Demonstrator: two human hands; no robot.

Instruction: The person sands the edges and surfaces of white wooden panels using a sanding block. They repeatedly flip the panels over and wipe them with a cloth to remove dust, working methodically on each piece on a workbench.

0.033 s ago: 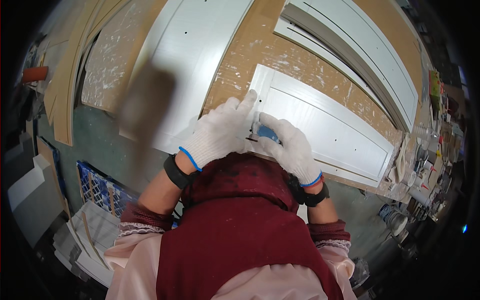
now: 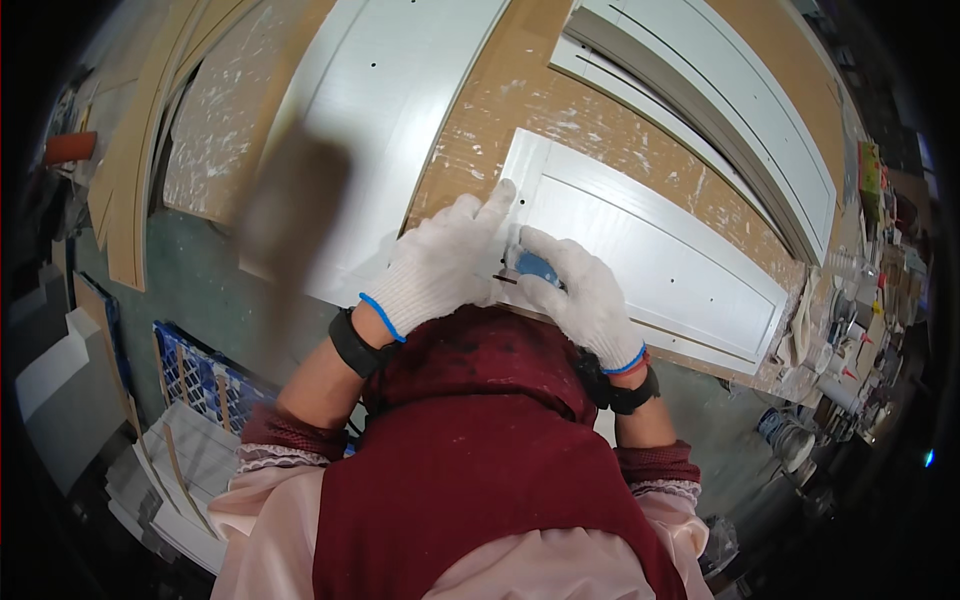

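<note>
A white panel point(image 2: 640, 240) with a grooved border and small dark holes lies on the brown, paint-marked worktop. My left hand point(image 2: 445, 250), in a white knit glove with a blue cuff, rests at the panel's left end, its index finger stretched along the edge. Just beside it, my right hand point(image 2: 580, 300), gloved the same way, is closed around a small blue flat piece point(image 2: 537, 266), which it holds against the panel's near left corner. The fingers partly hide this piece, so its exact kind is unclear. A dark slot shows next to it.
A larger white panel point(image 2: 385, 110) lies to the left. Stacked white panels point(image 2: 700, 90) fill the far right of the worktop point(image 2: 560, 95). A blurred brown shape point(image 2: 295, 210) hangs close at left. Bottles and clutter point(image 2: 850, 370) crowd the right; a blue crate point(image 2: 200, 370) stands lower left.
</note>
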